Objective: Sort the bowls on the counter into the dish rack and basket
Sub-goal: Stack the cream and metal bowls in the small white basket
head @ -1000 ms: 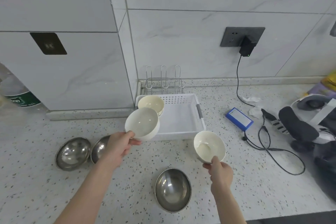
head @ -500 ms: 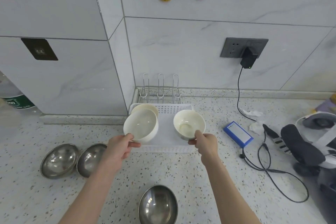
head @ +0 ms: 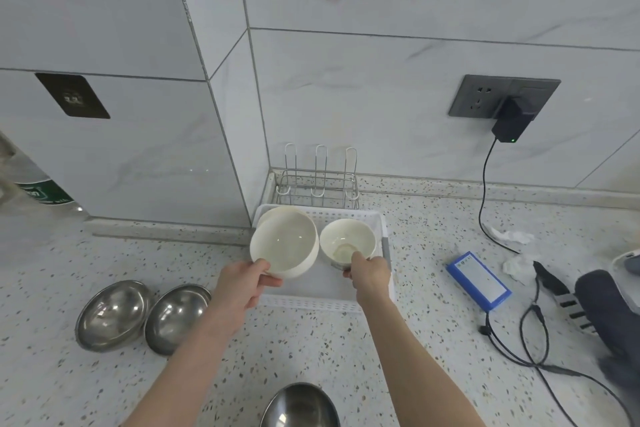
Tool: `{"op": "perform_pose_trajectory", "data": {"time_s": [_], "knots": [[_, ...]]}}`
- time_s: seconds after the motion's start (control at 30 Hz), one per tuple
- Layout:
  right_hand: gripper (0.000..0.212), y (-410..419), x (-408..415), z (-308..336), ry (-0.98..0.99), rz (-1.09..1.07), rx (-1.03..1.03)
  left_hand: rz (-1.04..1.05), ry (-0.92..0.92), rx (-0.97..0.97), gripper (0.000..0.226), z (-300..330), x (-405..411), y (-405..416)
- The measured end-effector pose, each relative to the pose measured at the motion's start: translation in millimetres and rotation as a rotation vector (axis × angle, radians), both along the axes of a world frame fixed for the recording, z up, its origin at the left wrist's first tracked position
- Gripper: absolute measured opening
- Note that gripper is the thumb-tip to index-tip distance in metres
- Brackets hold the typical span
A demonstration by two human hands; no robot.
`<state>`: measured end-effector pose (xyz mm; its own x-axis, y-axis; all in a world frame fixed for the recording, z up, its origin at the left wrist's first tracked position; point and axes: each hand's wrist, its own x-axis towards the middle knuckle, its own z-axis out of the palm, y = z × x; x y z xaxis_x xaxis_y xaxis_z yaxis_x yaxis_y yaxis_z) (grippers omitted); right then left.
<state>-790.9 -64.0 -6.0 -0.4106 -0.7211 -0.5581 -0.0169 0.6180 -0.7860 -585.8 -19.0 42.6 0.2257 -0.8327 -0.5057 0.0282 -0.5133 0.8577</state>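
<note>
My left hand (head: 242,284) grips the near rim of a large white bowl (head: 285,246) held over the left side of the white basket (head: 311,302). Behind that bowl, another white bowl's rim (head: 277,211) shows in the basket. My right hand (head: 369,270) pinches the near rim of a smaller white bowl (head: 346,241) over the basket's right side. A wire dish rack (head: 320,180) stands against the wall behind the basket. Two steel bowls (head: 112,312) (head: 176,315) lie on the counter at the left, a third steel bowl (head: 301,406) at the bottom edge.
A blue box (head: 479,281) lies right of the basket, with a black cable (head: 485,191) running from a wall charger (head: 510,121). Crumpled tissue (head: 509,236) and a dark device (head: 602,319) sit at the far right. A green-labelled bottle (head: 38,187) stands far left.
Both hands moved the white bowls forward over the basket. The right hand carried the smaller bowl up from the counter and lowered it toward the basket's right side.
</note>
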Motion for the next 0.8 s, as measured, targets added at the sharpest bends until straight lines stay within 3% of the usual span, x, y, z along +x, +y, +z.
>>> {"op": "perform_pose_trajectory", "data": {"time_s": [0.23, 0.53, 0.7, 0.8], "knots": [[0.027, -9.4, -1.6, -8.9, 0.020, 0.028, 0.070, -0.015, 0.008, 0.025, 0.012, -1.2, -5.7, -3.1], [0.017, -6.4, -3.4, -12.9, 0.028, 0.081, 0.054, -0.051, -0.031, 0.014, 0.012, -5.0, -15.5, -7.2], [0.043, 5.2, -21.9, 6.2, 0.324, 0.231, -0.106, -0.126, -0.137, -0.004, 0.012, -10.9, -28.5, -21.0], [0.036, 16.2, -32.1, 20.0, 0.264, 0.307, -0.223, -0.151, -0.184, -0.020, 0.012, -16.8, -42.2, -34.4]]}}
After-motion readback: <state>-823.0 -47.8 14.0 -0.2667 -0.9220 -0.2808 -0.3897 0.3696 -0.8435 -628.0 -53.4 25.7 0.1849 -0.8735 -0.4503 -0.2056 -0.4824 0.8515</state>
